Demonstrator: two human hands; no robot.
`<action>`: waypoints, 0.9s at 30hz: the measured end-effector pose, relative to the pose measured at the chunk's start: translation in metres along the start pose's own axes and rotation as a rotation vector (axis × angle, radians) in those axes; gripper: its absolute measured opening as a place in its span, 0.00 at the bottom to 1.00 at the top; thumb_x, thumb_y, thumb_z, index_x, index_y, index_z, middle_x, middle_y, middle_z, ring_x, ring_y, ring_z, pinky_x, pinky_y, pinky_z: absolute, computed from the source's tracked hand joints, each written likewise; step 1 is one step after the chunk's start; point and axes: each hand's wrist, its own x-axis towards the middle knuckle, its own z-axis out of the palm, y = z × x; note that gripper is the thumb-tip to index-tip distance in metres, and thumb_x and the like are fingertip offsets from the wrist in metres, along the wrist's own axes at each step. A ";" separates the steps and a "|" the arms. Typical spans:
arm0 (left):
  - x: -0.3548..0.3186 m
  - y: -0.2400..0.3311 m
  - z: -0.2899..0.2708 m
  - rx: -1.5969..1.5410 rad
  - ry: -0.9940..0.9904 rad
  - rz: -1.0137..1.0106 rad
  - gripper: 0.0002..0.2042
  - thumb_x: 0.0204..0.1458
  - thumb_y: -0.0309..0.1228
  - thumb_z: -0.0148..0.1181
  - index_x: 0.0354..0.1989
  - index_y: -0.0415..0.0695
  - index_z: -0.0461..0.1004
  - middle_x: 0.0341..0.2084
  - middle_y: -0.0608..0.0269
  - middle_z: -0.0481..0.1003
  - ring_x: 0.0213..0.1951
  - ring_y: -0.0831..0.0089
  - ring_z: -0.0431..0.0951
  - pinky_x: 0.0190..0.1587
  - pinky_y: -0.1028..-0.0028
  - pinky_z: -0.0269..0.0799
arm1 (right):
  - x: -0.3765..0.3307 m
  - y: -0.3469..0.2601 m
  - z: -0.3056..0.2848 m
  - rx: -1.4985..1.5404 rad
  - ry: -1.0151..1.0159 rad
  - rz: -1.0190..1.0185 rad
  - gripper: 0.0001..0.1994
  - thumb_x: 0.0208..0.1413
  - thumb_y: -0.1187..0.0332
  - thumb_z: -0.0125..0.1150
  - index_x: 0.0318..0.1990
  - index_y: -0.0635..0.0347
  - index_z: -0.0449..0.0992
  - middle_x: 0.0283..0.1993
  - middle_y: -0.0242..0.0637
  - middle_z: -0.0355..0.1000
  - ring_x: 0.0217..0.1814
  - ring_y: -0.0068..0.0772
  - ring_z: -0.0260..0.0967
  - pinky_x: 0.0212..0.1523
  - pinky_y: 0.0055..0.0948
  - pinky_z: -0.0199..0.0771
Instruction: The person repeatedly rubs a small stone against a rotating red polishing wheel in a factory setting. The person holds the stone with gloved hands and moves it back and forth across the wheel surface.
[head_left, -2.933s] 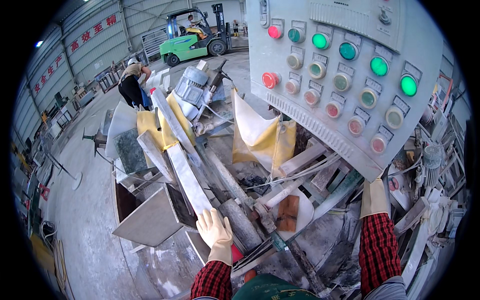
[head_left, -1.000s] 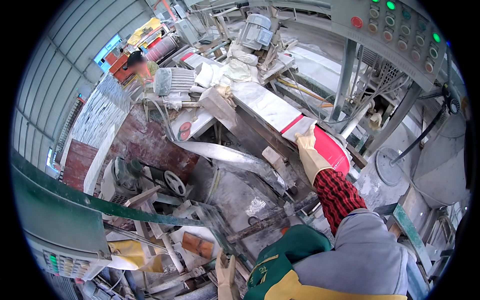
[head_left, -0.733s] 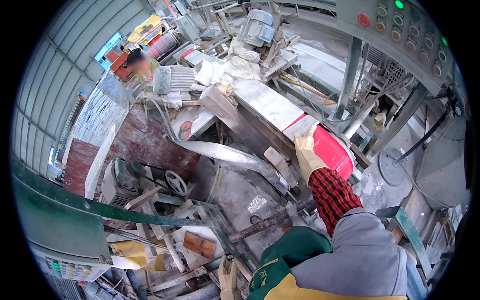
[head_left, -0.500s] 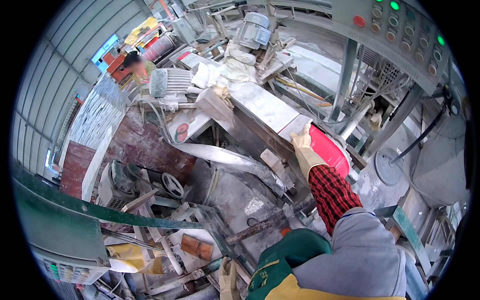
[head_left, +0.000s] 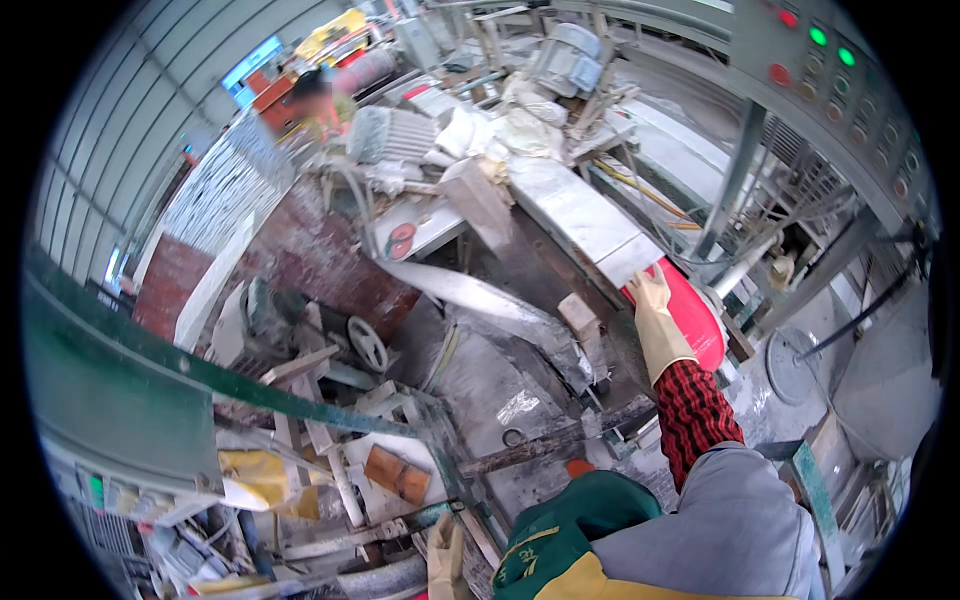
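My right hand (head_left: 658, 312), in a cream rubber glove, reaches out at the near end of a long machine bed. Its fingers are stretched out at the end of a pale slab (head_left: 628, 258), over the red belt surface (head_left: 697, 318). Another long pale slab (head_left: 572, 203) lies end to end with it, farther along the bed. My left hand (head_left: 445, 560), gloved likewise, hangs low near the bottom edge beside metal framing. Its fingers look extended, partly cut off by the frame, with nothing visible in them.
A control panel (head_left: 845, 100) with lit buttons hangs at upper right. A green rail (head_left: 290, 402) crosses at left. A grey motor (head_left: 568, 60) stands beyond the slabs, and a handwheel (head_left: 367, 344) lower left. A person (head_left: 325, 105) is far back at left. A round-based stand (head_left: 790, 365) stands right.
The view has turned, so the scene sits farther right and lower. My right hand's fingers have slid back from the slab's top toward its end and the red surface. The left stays low.
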 end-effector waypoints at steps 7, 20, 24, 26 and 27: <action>-0.018 -0.028 -0.095 0.023 0.496 0.046 0.21 0.65 0.33 0.52 0.61 0.31 0.67 0.53 0.49 0.75 0.56 0.64 0.73 0.61 0.69 0.66 | 0.011 -0.026 -0.021 -1.485 -0.258 -0.582 0.26 0.60 0.75 0.60 0.66 0.61 0.64 0.57 0.43 0.71 0.51 0.36 0.73 0.50 0.32 0.77; -0.102 -0.049 -0.277 0.504 1.124 -0.717 0.53 0.45 0.54 0.69 0.75 0.51 0.43 0.73 0.48 0.44 0.72 0.46 0.46 0.73 0.61 0.48 | -0.279 0.099 0.024 -0.729 -0.607 0.282 0.25 0.60 0.69 0.61 0.64 0.66 0.67 0.45 0.40 0.78 0.37 0.26 0.77 0.37 0.24 0.79; -0.095 -0.089 -0.297 0.333 1.140 -0.656 0.52 0.45 0.51 0.70 0.74 0.49 0.44 0.73 0.46 0.44 0.73 0.47 0.45 0.74 0.61 0.46 | -0.312 0.101 0.027 -0.855 -0.708 0.382 0.24 0.60 0.74 0.57 0.64 0.65 0.66 0.46 0.43 0.78 0.36 0.28 0.78 0.35 0.24 0.80; -0.087 -0.102 -0.299 0.352 1.183 -0.665 0.52 0.44 0.49 0.71 0.74 0.49 0.45 0.73 0.45 0.44 0.73 0.48 0.45 0.74 0.61 0.45 | -0.319 0.097 0.033 -0.869 -0.745 0.431 0.24 0.59 0.74 0.58 0.64 0.65 0.66 0.47 0.45 0.78 0.37 0.29 0.77 0.37 0.25 0.79; -0.088 -0.105 -0.298 0.367 1.209 -0.675 0.51 0.44 0.48 0.71 0.74 0.48 0.45 0.73 0.44 0.45 0.73 0.48 0.45 0.74 0.61 0.44 | -0.323 0.097 0.036 -0.887 -0.764 0.455 0.25 0.59 0.73 0.58 0.64 0.66 0.66 0.48 0.47 0.78 0.39 0.29 0.77 0.39 0.26 0.79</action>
